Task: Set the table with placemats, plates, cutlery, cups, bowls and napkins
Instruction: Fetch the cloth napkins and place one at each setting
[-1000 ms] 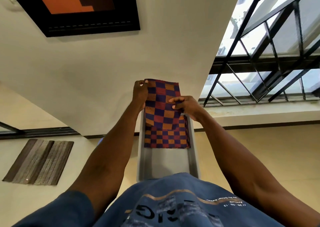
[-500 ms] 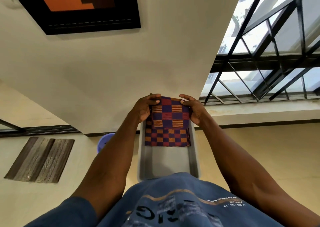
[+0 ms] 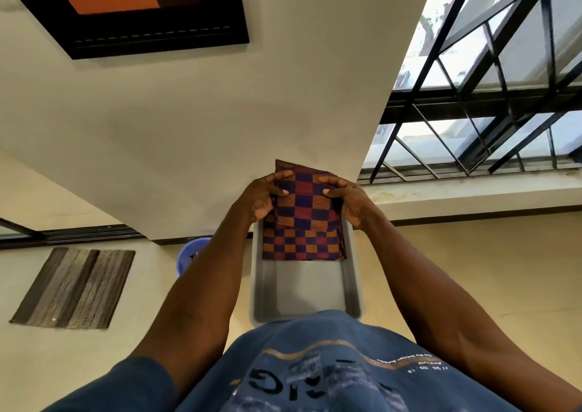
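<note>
A folded checked cloth [image 3: 304, 205] in purple, red and orange, a placemat or napkin, is held up over a grey plastic tray [image 3: 302, 295]. My left hand [image 3: 261, 196] grips its left edge, thumb on the front. My right hand [image 3: 346, 197] grips its right edge the same way. More of the same checked cloth [image 3: 302, 246] lies flat in the far half of the tray, below the held piece. The near half of the tray shows its bare grey bottom.
A white wall corner stands right behind the tray. A striped brown floor mat [image 3: 75, 287] lies to the left, a blue bowl-shaped object [image 3: 189, 254] peeks out behind my left forearm, and barred windows [image 3: 472, 112] fill the right side. My blue shirt covers the tray's near end.
The cloth was long and stretched upward a second ago; now it is folded shorter. Both hands have moved to its two side edges and lifted the folded piece slightly.
</note>
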Demonstrator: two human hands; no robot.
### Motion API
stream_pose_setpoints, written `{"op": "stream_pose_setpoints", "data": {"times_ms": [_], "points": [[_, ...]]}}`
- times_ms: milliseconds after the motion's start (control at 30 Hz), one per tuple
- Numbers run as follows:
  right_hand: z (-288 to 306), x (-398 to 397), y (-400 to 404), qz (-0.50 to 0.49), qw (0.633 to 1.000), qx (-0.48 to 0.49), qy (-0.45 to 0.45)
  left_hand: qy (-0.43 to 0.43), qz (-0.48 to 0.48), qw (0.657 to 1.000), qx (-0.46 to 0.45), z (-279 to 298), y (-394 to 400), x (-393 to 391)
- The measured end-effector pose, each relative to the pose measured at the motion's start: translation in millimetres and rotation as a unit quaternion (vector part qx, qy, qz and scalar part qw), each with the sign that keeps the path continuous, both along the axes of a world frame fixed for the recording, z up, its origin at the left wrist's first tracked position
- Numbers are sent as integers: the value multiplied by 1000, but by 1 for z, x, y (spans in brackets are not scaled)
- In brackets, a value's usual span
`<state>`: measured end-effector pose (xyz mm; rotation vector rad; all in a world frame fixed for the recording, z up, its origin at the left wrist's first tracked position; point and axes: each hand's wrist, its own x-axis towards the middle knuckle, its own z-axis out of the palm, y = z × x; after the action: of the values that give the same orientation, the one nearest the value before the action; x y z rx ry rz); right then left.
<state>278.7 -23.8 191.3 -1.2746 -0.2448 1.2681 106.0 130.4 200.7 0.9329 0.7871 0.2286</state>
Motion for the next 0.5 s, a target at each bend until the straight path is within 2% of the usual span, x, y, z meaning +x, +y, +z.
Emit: {"op": "stream_pose_setpoints", "data": {"times_ms": [133, 233, 400, 500], "points": [[0, 4, 0, -19, 999, -20, -19, 14, -10, 999, 47, 2, 8, 3], [-4, 7, 3, -27, 999, -28, -34, 55, -15, 990, 126, 0, 13, 6], [-4, 13, 7, -3, 991, -67, -113, 86, -9, 960, 267, -3, 17, 11], [-2, 14, 7, 18, 977, -94, -191, 127, -19, 930, 344, -3, 19, 11]]}}
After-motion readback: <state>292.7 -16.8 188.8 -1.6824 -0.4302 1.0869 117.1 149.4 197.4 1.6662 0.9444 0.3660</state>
